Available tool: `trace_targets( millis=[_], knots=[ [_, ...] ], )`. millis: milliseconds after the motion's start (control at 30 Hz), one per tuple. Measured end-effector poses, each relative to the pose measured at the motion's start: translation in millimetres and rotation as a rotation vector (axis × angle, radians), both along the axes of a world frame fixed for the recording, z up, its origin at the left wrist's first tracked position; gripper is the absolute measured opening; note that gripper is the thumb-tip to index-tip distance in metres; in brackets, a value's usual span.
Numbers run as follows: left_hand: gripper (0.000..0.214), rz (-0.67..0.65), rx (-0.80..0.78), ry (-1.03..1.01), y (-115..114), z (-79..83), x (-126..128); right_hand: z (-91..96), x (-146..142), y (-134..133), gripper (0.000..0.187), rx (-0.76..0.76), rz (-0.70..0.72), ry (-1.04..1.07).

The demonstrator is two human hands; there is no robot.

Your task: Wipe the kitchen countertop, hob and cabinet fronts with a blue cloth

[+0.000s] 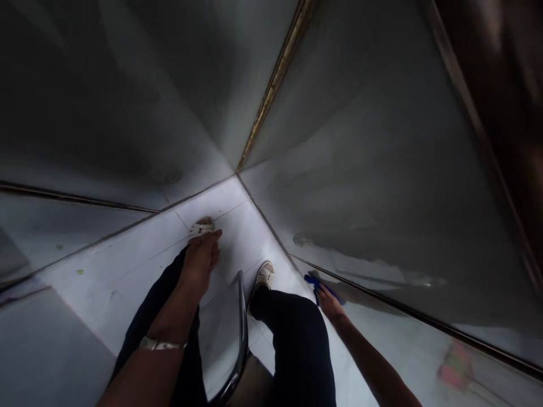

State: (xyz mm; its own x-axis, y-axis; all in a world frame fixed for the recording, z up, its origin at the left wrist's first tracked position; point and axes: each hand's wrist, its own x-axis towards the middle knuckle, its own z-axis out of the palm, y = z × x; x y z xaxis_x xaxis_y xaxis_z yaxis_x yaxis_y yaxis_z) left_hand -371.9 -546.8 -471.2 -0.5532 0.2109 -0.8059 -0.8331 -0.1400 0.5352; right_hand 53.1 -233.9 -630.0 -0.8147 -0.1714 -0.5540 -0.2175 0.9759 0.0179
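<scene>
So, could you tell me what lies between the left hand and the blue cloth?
In the head view, a dark curved bar and the right shoe lie between the left hand and the blue cloth.

Two hands point(202, 257) point(328, 304), two sandals point(201, 228) point(265, 275), one blue cloth point(313, 281), one bracelet point(161, 343)

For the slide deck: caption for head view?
Person's right hand holds blue cloth against wall; left hand rests on leg.

No legible txt, nos. or signs: wall panels point(360, 169), floor point(127, 271), blue cloth point(314, 280) carry none; sandal point(201, 228) strap mark too blurred.
</scene>
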Motion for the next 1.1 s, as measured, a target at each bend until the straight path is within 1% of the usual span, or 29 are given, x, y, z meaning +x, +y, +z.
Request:
trace_targets(
  millis=[67, 133, 167, 233, 300, 367, 433, 500, 567, 667, 733, 767, 833, 867, 933, 1000, 1100],
  knots=[
    [0.056, -0.004, 0.012, -0.001, 1, 2.5, 1, 23.9, 33, 2, 0.050, 0.026, -0.015, 0.000],
    [0.056, -0.006, 0.026, -0.006, 1, 5.5, 2, 37.1, 50, 4, 0.051, 0.039, -0.016, -0.003],
    [0.056, -0.008, 0.032, -0.012, 1, 6.7, 2, 38.5, 50, 4, 0.051, 0.040, -0.015, -0.005],
    [0.056, -0.007, 0.042, -0.024, 0, 8.2, 2, 31.8, 34, 3, 0.048, 0.032, -0.009, -0.008],
    [0.054, -0.001, 0.048, -0.036, -2, 8.5, 0, 15.6, -1, -1, 0.044, 0.011, 0.007, -0.009],
    [0.053, 0.010, 0.051, -0.045, -4, 7.8, -3, -4.5, -52, -6, 0.042, -0.014, 0.038, -0.002],
    [0.056, 0.025, 0.047, -0.057, -6, 6.9, -6, -22.9, -115, -11, 0.041, -0.035, 0.080, 0.018],
    [0.061, 0.036, 0.038, -0.071, -7, 6.1, -9, -34.8, -185, -17, 0.040, -0.053, 0.121, 0.055],
    [0.066, 0.043, 0.030, -0.085, -7, 5.4, -12, -37.6, -256, -23, 0.038, -0.068, 0.155, 0.103],
    [0.069, 0.057, 0.024, -0.110, -10, 4.4, -14, -26.6, -357, -32, 0.041, -0.082, 0.181, 0.196],
    [0.067, 0.062, 0.022, -0.125, -14, 3.9, -15, -14.9, -413, -37, 0.046, -0.094, 0.182, 0.263],
    [0.066, 0.064, 0.022, -0.128, -16, 3.6, -16, -9.6, -435, -39, 0.048, -0.101, 0.179, 0.302],
    [0.066, 0.073, 0.025, -0.137, -20, 3.0, -16, -2.9, -467, -43, 0.050, -0.124, 0.172, 0.395],
    [0.067, 0.084, 0.025, -0.144, -22, 2.5, -16, -2.1, -477, -45, 0.050, -0.140, 0.169, 0.435],
    [0.068, 0.096, 0.026, -0.153, -24, 1.5, -16, -6.9, -487, -48, 0.051, -0.169, 0.163, 0.478],
    [0.067, 0.086, 0.030, -0.152, -25, 0.8, -16, -19.8, -489, -50, 0.052, -0.175, 0.157, 0.462],
    [0.061, 0.077, 0.009, -0.161, -27, 1.8, -16, -49.8, -488, -56, 0.056, -0.120, 0.136, 0.356]
  ],
)
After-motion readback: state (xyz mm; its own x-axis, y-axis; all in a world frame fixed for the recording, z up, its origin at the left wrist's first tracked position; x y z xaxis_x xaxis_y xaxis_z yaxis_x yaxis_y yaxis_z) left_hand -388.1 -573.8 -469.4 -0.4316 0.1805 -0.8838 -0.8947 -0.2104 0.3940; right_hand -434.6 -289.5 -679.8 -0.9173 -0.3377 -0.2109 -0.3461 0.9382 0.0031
